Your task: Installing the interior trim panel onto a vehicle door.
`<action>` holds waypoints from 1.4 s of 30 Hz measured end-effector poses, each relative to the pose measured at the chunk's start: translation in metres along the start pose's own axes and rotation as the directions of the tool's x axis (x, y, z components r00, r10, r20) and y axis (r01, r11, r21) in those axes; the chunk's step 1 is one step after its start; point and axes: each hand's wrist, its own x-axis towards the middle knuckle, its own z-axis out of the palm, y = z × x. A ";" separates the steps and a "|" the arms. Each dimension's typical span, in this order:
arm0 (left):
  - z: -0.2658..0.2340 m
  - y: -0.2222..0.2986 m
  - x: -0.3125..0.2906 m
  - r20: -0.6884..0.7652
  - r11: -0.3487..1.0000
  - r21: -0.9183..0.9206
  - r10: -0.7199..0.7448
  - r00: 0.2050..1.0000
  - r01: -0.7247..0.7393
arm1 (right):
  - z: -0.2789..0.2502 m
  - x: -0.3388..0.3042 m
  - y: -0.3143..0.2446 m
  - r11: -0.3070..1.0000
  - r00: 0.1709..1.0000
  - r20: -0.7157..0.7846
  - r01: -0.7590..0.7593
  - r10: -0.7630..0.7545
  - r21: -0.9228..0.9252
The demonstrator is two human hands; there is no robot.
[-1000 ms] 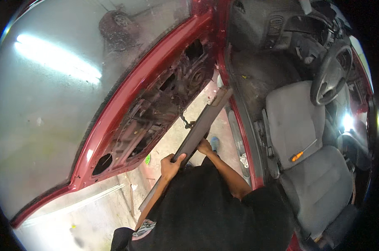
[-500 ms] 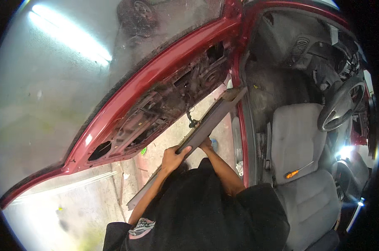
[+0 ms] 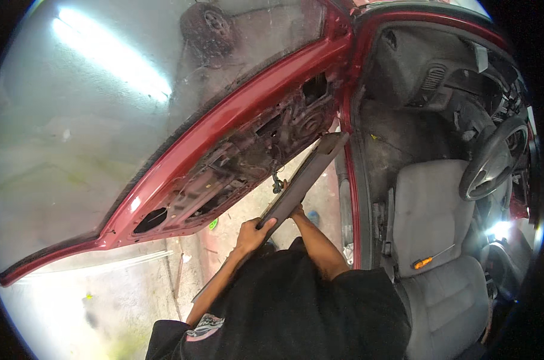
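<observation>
The long grey panel (image 3: 299,187) is held slantwise at the centre of the frame, between the open red door (image 3: 221,165) and the red sill (image 3: 353,204). Since half a second ago, its upper end covers less of this sill, and the left forearm (image 3: 215,288) hides more of its lower end. I judge this a small adjustment, not a release. The left hand (image 3: 251,235) is clamped on the panel; the right hand (image 3: 297,212) has hidden fingers, so I cannot tell its grip. A dark connector (image 3: 278,185) hangs just beside it.
</observation>
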 end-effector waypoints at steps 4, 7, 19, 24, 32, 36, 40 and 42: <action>0.004 -0.004 0.002 0.008 1.000 0.023 0.008 1.000 -0.008 | -0.002 -0.005 -0.003 0.923 0.989 0.078 -0.149 0.129 0.355; 0.004 0.000 0.001 0.023 1.000 0.026 0.014 1.000 -0.014 | -0.002 -0.014 0.003 0.261 0.828 0.475 -0.549 0.297 0.794; -0.008 0.009 0.007 -0.185 0.997 0.010 0.074 0.980 -0.073 | -0.086 0.006 -0.028 0.661 0.598 0.675 -0.719 0.432 0.213; -0.012 0.005 0.012 -0.204 0.999 -0.010 0.046 0.978 -0.050 | -0.091 0.018 -0.034 0.746 0.570 0.709 -0.660 0.415 0.093; -0.010 0.007 0.003 -0.113 0.995 -0.092 0.024 0.993 -0.035 | -0.025 -0.013 0.056 0.963 0.766 0.642 0.159 0.019 -0.217; -0.003 -0.006 -0.016 -0.050 0.991 -0.133 0.010 0.999 -0.016 | -0.015 -0.020 0.059 0.971 0.760 0.649 0.187 -0.046 -0.151; -0.004 -0.002 -0.035 -0.041 0.991 -0.128 -0.054 0.998 0.048 | -0.003 -0.040 0.046 0.974 0.743 0.660 0.212 -0.109 -0.078; -0.004 -0.002 -0.039 -0.126 0.987 -0.136 0.066 0.990 -0.083 | 0.000 -0.038 0.047 0.976 0.731 0.668 0.214 -0.137 -0.035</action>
